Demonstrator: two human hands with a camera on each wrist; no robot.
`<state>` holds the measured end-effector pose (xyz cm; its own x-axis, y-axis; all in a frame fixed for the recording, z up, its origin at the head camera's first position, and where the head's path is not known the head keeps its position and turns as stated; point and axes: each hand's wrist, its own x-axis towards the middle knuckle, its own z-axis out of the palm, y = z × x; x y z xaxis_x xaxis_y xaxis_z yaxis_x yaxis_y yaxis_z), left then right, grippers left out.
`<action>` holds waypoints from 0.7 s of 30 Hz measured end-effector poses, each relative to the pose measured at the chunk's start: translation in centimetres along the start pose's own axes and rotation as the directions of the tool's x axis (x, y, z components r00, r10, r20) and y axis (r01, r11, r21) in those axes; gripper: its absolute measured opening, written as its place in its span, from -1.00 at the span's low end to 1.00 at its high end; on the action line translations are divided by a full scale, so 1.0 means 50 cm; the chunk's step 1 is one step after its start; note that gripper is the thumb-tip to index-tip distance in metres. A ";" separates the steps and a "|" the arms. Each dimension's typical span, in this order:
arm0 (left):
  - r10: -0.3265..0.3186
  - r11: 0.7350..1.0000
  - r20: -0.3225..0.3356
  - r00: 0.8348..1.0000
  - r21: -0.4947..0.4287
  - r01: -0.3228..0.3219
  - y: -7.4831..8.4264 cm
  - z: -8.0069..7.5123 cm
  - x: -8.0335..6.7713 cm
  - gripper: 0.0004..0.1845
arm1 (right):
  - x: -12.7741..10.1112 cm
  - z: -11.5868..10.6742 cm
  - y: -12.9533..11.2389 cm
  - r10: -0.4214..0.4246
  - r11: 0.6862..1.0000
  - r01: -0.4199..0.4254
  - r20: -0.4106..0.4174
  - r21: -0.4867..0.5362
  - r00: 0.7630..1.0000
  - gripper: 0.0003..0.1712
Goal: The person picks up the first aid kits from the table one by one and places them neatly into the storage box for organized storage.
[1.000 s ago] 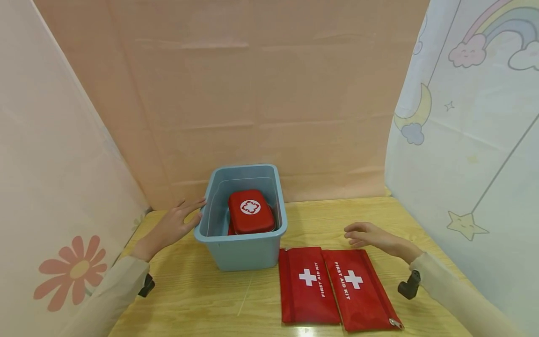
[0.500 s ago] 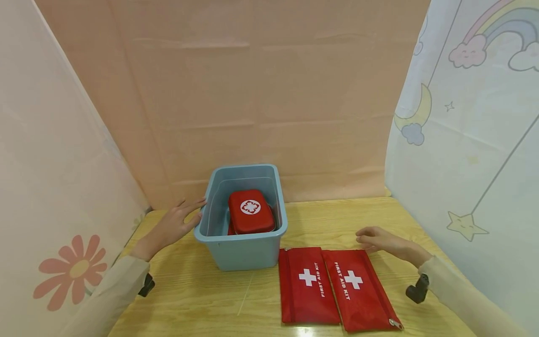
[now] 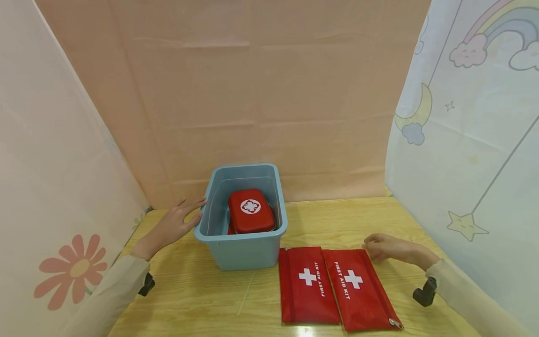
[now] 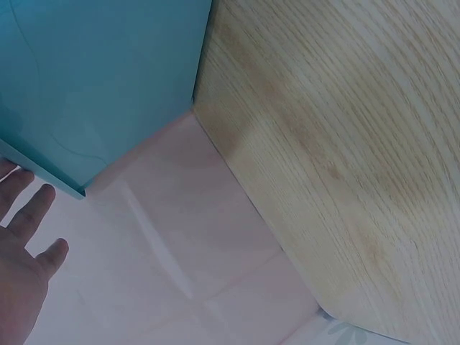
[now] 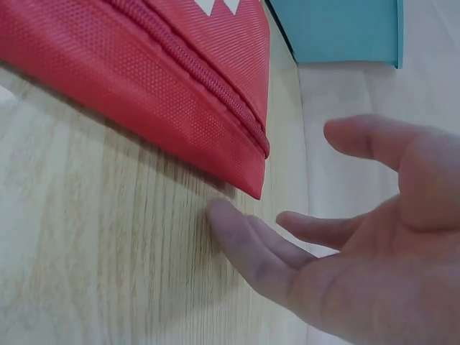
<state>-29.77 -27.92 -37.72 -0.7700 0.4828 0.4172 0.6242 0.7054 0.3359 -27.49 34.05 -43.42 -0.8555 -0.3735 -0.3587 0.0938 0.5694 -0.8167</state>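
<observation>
- Right-hand flat red fabric first-aid pouch [image 3: 362, 289], printed with a white cross and "FIRST AID KIT": it lies flat on the light wooden counter [image 3: 198, 295], near its front edge, long side touching a second, identical red fabric pouch [image 3: 309, 284] on its left.
- Right hand [image 3: 389, 247]: it rests low at the far right corner of that pouch, fingers loosely bent, gripping nothing. The right wrist view shows the fingertips [image 5: 228, 215] on the wood just beside the pouch's corner [image 5: 251, 188]; whether they touch the fabric cannot be told.
- Change: over the last second the right hand has dropped from a hover above the counter behind the pouches and drawn back to the right, arriving at the pouch's corner. Neither pouch has moved. Judged from this, the work in hand is at the reach stage, with no grip yet made on the pouch.
- Pale blue rectangular plastic bin [image 3: 244, 255]: it stands behind the pouches, just to their left. Inside it lies a red hard-shell case with a round white emblem [image 3: 250, 211], tilted on something red beneath.
- Left hand [image 3: 173, 225]: open, fingers straight, fingertips at the bin's left rim. It has not shifted; the left wrist view shows only part of the palm [image 4: 20, 267] beside the bin wall [image 4: 93, 79].
- Surround: pink cloth panels behind and at left; a pale rainbow-and-star curtain [image 3: 471, 140] at right.
</observation>
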 end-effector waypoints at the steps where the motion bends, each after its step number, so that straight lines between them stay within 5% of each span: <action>1: 0.000 1.000 -0.001 1.000 0.001 0.000 0.000 0.000 0.000 -0.51 | -0.001 0.000 0.001 0.005 1.000 -0.005 0.012 0.003 1.000 -0.30; 14: 0.004 1.000 -0.010 1.000 0.018 -0.004 -0.002 0.002 0.000 -0.52 | -0.003 0.008 -0.003 -0.018 0.996 0.009 0.109 0.087 0.994 -0.29; 21: 0.000 1.000 0.000 1.000 0.007 0.000 0.003 -0.003 0.000 -0.52 | -0.001 0.013 -0.002 0.024 0.988 -0.041 0.112 0.148 0.993 -0.54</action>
<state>-29.63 -27.88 -37.57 -0.7700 0.4826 0.4173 0.6232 0.7092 0.3297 -27.14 33.55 -43.60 -0.7905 -0.4393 -0.4268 0.2029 0.4696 -0.8592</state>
